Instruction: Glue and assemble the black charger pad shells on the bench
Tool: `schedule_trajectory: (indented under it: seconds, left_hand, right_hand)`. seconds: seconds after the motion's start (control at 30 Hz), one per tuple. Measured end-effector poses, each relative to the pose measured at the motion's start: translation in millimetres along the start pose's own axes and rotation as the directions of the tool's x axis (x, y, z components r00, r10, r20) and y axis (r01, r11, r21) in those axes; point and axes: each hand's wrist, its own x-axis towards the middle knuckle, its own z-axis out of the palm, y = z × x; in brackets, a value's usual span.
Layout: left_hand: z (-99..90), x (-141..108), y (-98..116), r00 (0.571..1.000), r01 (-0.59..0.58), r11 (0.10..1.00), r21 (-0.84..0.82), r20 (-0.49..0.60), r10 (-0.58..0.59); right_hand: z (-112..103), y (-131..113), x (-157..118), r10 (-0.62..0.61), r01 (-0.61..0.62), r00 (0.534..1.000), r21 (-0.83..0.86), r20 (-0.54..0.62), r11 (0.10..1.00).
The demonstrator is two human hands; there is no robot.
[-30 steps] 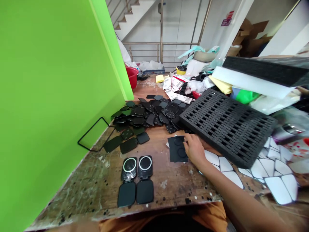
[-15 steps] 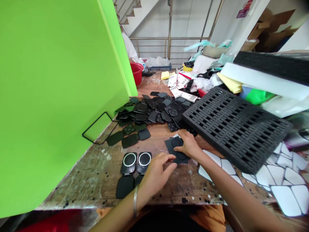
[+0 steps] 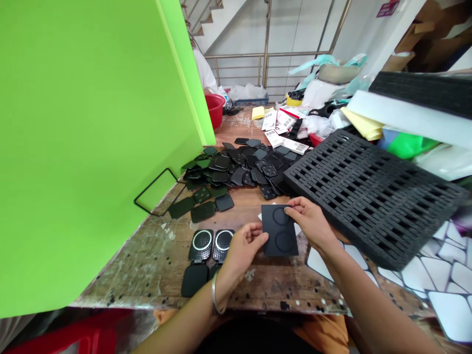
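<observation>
Between my two hands is a dark sheet (image 3: 272,238) with two ring-shaped cuts in it. My left hand (image 3: 246,247) pinches its left edge, thumb on top. At the upper right corner, my right hand (image 3: 308,219) grips the same sheet between thumb and fingers. A white sheet (image 3: 298,229) shows partly from behind it, mostly hidden. Left of my left hand lie two hinged black cases, each bearing a silver ring; the left case (image 3: 201,251) is in full view, while my left hand and forearm partly cover the right case (image 3: 222,250).
A heap of black plates (image 3: 239,167) spreads behind my hands. On the right lies a slotted black foam block (image 3: 372,191), with white rounded pieces (image 3: 452,309) nearby. A black rectangular frame (image 3: 155,189) leans against the green panel (image 3: 92,147). Labelled cards (image 3: 283,120) lie farther back.
The dark sheet has come up off the table and turned upright in view. My left hand has moved onto its left edge; my right hand has shifted to its upper right corner.
</observation>
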Motion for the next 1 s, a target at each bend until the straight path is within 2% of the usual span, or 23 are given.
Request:
schedule_trajectory:
  seconds: [0.07,0.1,0.17,0.23,0.33,0.4,0.47,0.57,0.63,0.77,0.87,0.93,1.0]
  left_hand:
    - [2.4,-2.0,5.3,0.999,0.046,0.996,-0.071,0.031,-0.044]
    - [3.3,-3.5,7.5,0.998,0.061,0.993,-0.098,0.037,-0.058]
    - [4.4,-6.7,10.9,0.997,0.072,0.988,-0.136,0.035,-0.068]
    - [4.5,-9.0,13.2,0.998,0.066,0.986,-0.155,0.026,-0.063]
    - [3.0,-10.2,15.2,0.999,0.042,0.987,-0.155,0.008,-0.041]
    - [0.7,-10.1,15.4,1.0,0.021,0.989,-0.145,-0.004,-0.021]
    - [-2.8,-10.4,14.8,1.0,0.007,0.991,-0.135,-0.014,-0.009]
    - [-8.6,-12.9,12.8,1.0,0.01,0.992,-0.129,-0.027,-0.014]
    - [-10.8,-15.2,11.4,0.999,0.023,0.991,-0.131,-0.032,-0.028]
    - [-9.9,-17.3,9.8,0.999,0.029,0.988,-0.151,-0.03,-0.034]
    - [-9.9,-17.3,10.2,0.999,0.016,0.984,-0.179,-0.025,-0.021]
    - [-11.8,-18.6,11.2,1.0,0.01,0.977,-0.212,-0.012,-0.013]
    - [-14.5,-21.2,12.4,1.0,0.014,0.966,-0.257,0.012,-0.012]
  right_hand:
    - [0.6,-3.3,-5.5,0.011,-0.01,1.0,0.042,-0.021,0.999]
    - [1.7,-5.8,-9.3,-0.043,0.042,0.997,-0.026,-0.058,0.999]
    - [5.0,-13.2,-19.0,-0.237,0.212,0.967,-0.227,-0.089,0.95]
    - [9.5,-22.6,-30.3,-0.399,0.377,0.917,-0.346,0.009,0.859]
    - [17.6,-33.6,-42.8,-0.46,0.497,0.868,-0.353,0.189,0.793]
    - [21.7,-35.6,-44.4,-0.436,0.51,0.859,-0.363,0.269,0.78]
    - [22.6,-34.0,-40.9,-0.394,0.482,0.872,-0.371,0.29,0.793]
    - [17.5,-31.5,-33.5,-0.348,0.386,0.922,-0.36,0.168,0.849]
    - [14.4,-32.9,-32.5,-0.336,0.36,0.933,-0.339,0.128,0.869]
    - [21.0,-38.7,-42.0,-0.354,0.436,0.893,-0.342,0.279,0.832]
    - [30.4,-39.6,-49.2,-0.34,0.446,0.883,-0.349,0.324,0.825]
    - [32.7,-38.0,-50.3,-0.346,0.439,0.887,-0.331,0.305,0.835]
    - [31.1,-34.6,-48.3,-0.35,0.402,0.913,-0.318,0.21,0.859]
